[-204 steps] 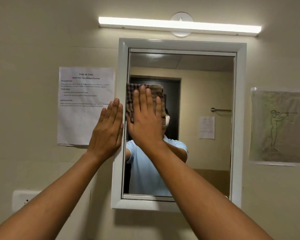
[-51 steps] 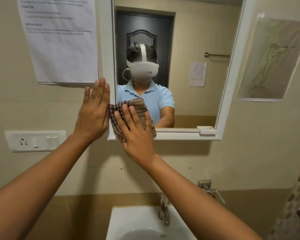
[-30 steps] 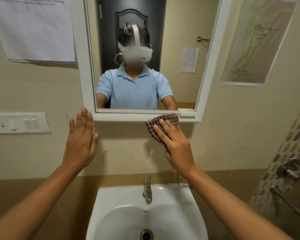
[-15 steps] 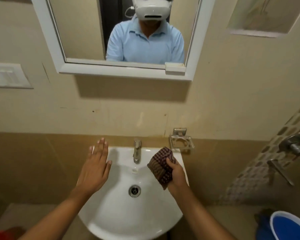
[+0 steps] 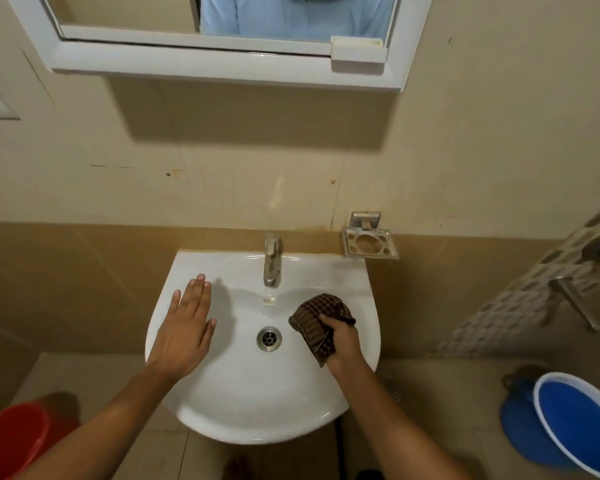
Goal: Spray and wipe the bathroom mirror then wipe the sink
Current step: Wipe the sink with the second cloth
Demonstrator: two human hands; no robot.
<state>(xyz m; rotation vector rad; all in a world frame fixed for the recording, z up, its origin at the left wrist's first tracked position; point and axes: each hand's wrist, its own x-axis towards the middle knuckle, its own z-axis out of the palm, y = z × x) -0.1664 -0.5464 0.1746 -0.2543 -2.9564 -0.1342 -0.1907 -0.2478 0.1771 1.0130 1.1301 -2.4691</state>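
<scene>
The right hand (image 5: 343, 342) grips a bunched brown checked cloth (image 5: 317, 320), fingers curled round the fabric, and holds it inside the white sink (image 5: 257, 403) on the right slope of the bowl. Whether the cloth touches the porcelain cannot be told. The left hand (image 5: 186, 323) lies flat with fingers straight and close together, palm down over the left rim of the sink; it holds nothing.

Sink fittings:
- The drain (image 5: 269, 338) sits at the centre of the bowl, between the two hands.
- The metal tap (image 5: 272, 261) stands at the back edge of the sink, spout pointing toward the drain.
- A metal soap holder (image 5: 369, 244) is fixed to the wall just beside the back right corner of the sink.

The mirror (image 5: 222, 15) hangs on the wall above the sink in a white frame (only its lower part is in view); it reflects a light blue shirt.

Surroundings: a blue bucket (image 5: 575, 427) stands on the floor to the right of the sink, and a red bucket (image 5: 7, 441) on the floor to the left. A metal lever fitting (image 5: 575, 306) projects from the tiled wall at the right.
</scene>
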